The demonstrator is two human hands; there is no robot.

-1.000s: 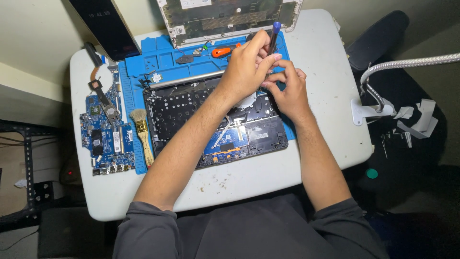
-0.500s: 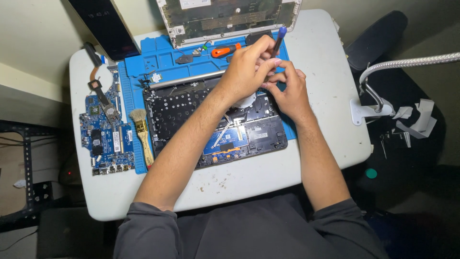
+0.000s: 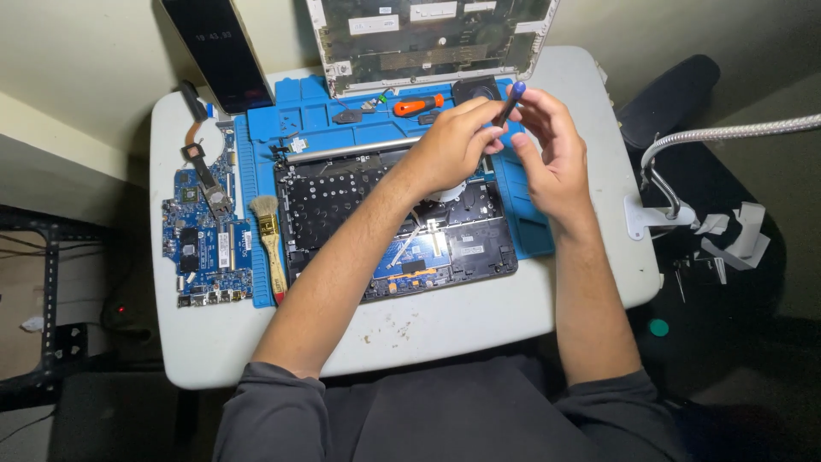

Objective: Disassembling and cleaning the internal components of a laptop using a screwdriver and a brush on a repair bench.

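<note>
Left hand [image 3: 453, 147]: fingers curled, thumb and fingertips pinching the shaft of a slim blue-tipped screwdriver [image 3: 511, 100], held above the far right corner of the opened laptop base [image 3: 393, 218]. Right hand [image 3: 552, 154]: loosely cupped, fingers bent toward the same tool from its right side; touching the handle or merely beside it, cannot tell. Screwdriver tilted, blue end up and away, lower end hidden between the two hands. Both forearms bare, dark sleeves pushed up at the elbows.

Under the hands, the laptop base lying keyboard-side down, black inner frame and a small blue patch exposed, resting on a blue repair mat [image 3: 299, 115]. Beyond the laptop base, on the mat: an orange-handled screwdriver [image 3: 417, 105], a few small dark parts, and a round black piece partly hidden behind the left fingers. Further beyond, a detached laptop lid [image 3: 428, 38] propped upright against the wall. Left of the laptop base: a pale-bristled brush [image 3: 269, 235] with a wooden handle, then a blue circuit board [image 3: 203, 244] with a copper heat pipe, off the mat on the white table [image 3: 428, 329]. Far left of the base, a dark phone [image 3: 221, 51] leaning on the wall. Right of the base, past the table edge, a white gooseneck lamp arm [image 3: 727, 135].
</note>
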